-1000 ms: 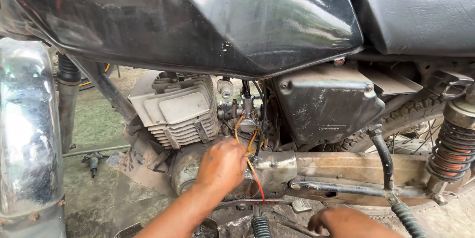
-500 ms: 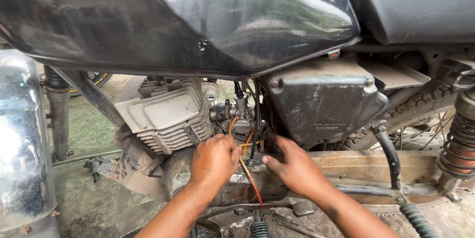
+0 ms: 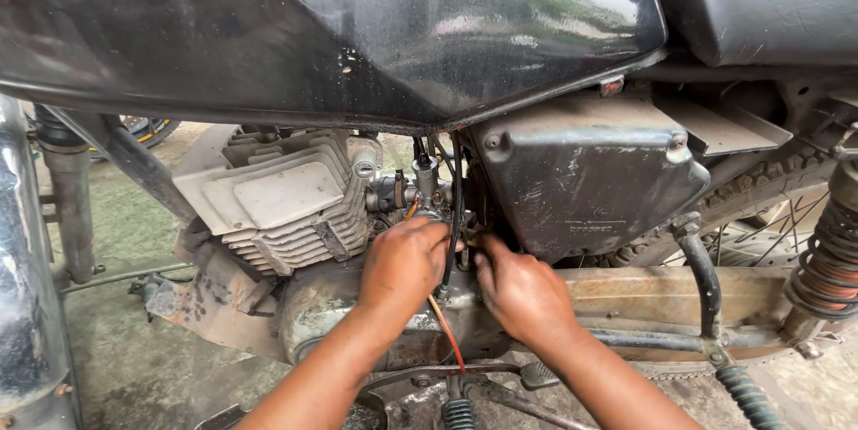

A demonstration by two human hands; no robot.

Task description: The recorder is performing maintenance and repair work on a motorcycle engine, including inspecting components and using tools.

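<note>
Black fuel tank point(image 3: 357, 28) fills top of your view, seat point(image 3: 760, 1) to right. Finned engine cylinder point(image 3: 286, 202) below tank, left; black side cover point(image 3: 590, 180) right of centre; rear shock spring point(image 3: 827, 260) at far right. Carburetor point(image 3: 420, 189) sits between cylinder and side cover. Your left hand point(image 3: 402, 265) just under carburetor, fingers curled at its base; what they grip, cannot tell. Your right hand point(image 3: 523, 291) beside it, fingertips tucked behind black hose point(image 3: 456, 206), grip hidden. Orange wire point(image 3: 447, 336) hangs between your wrists.

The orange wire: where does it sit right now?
In the head view, the orange wire hangs at lower centre, between the left hand and right hand.
</note>
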